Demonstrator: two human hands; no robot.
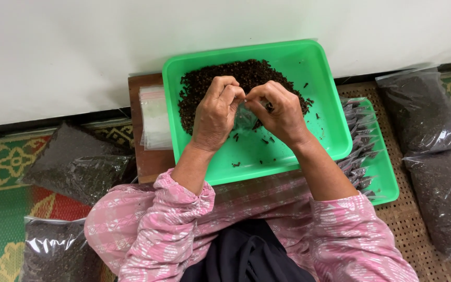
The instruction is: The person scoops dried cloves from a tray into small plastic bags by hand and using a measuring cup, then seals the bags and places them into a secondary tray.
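Observation:
My left hand (216, 112) and my right hand (280, 111) meet over a green tray (323, 117), both pinching a small clear plastic pouch (246, 119) with dark bits inside. A heap of dark dried spice (246, 75) fills the far part of the tray, and a few loose bits lie on its bare green floor. The pouch is mostly hidden by my fingers. Pink patterned sleeves cover both forearms.
A stack of empty clear pouches (155, 117) lies left of the tray on a wooden board (144, 162). A second green tray (387, 177) at the right holds several filled small pouches (358, 138). Large bags of dark spice lie at right (426, 112) and left (76, 164) on woven mats. A white wall (79, 52) is behind.

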